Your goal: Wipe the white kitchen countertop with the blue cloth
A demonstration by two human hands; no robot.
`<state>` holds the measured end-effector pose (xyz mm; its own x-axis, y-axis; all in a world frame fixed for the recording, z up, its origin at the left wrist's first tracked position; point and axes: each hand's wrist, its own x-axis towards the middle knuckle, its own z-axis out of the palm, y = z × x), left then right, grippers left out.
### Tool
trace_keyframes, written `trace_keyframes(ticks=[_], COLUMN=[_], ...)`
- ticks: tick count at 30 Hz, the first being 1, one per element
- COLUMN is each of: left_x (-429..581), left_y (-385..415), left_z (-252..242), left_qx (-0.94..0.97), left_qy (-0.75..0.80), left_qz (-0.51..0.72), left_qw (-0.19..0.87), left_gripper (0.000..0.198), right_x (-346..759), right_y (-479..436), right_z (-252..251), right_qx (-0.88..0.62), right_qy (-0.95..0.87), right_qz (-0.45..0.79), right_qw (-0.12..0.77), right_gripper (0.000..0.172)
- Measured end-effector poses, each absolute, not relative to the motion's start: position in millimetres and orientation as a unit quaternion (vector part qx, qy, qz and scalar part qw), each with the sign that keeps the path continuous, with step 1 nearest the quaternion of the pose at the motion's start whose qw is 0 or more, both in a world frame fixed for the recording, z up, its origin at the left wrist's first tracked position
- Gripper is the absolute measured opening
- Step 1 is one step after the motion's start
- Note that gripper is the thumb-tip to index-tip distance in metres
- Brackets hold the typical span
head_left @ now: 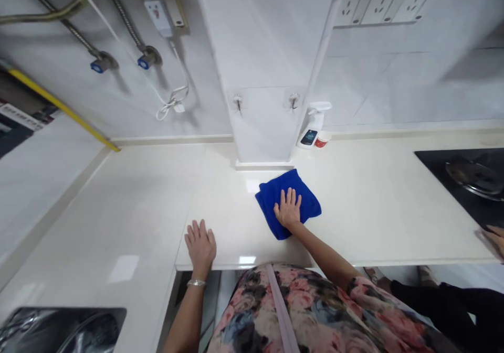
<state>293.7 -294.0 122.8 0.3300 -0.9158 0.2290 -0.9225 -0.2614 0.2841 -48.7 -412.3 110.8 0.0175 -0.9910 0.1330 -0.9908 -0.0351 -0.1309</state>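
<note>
A blue cloth (271,200) lies folded on the white countertop (366,201), in front of the wall pillar's base. My right hand (289,209) rests flat on top of it with the fingers spread. To the left, my left hand (200,244) lies palm down on the bare counter near its front edge, fingers slightly apart and holding nothing; a bracelet is on that wrist.
A white spray bottle (311,127) and a small red-and-white cup (323,139) stand by the pillar. A black cooktop (441,169) is at the right, with another person's hand (494,237) near it. A sink (122,319) is at lower left.
</note>
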Motion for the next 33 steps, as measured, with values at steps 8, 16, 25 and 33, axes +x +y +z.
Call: trace_keyframes(ticks=[8, 16, 25, 33], left_x=[291, 360, 459, 448], left_y=[-291, -268, -229, -227], left_z=[120, 134, 144, 139], left_qx=[0.798, 0.755, 0.936, 0.922], left_qy=[-0.578, -0.644, -0.321, -0.342], left_qz=[-0.016, -0.063, -0.01, 0.02], left_qw=[0.167, 0.102, 0.147, 0.18], left_gripper=[0.06, 0.056, 0.07, 0.072], right_x=[-68, -187, -186, -99], right_y=[-346, -324, -323, -384], right_z=[115, 99, 106, 110], right_qx=[-0.86, -0.927, -0.922, -0.911], right_qy=[0.503, 0.361, 0.378, 0.412], right_qz=[-0.078, -0.103, -0.076, -0.027], right_qw=[0.028, 0.023, -0.021, -0.018], right_gripper=[0.069, 0.072, 0.082, 0.076])
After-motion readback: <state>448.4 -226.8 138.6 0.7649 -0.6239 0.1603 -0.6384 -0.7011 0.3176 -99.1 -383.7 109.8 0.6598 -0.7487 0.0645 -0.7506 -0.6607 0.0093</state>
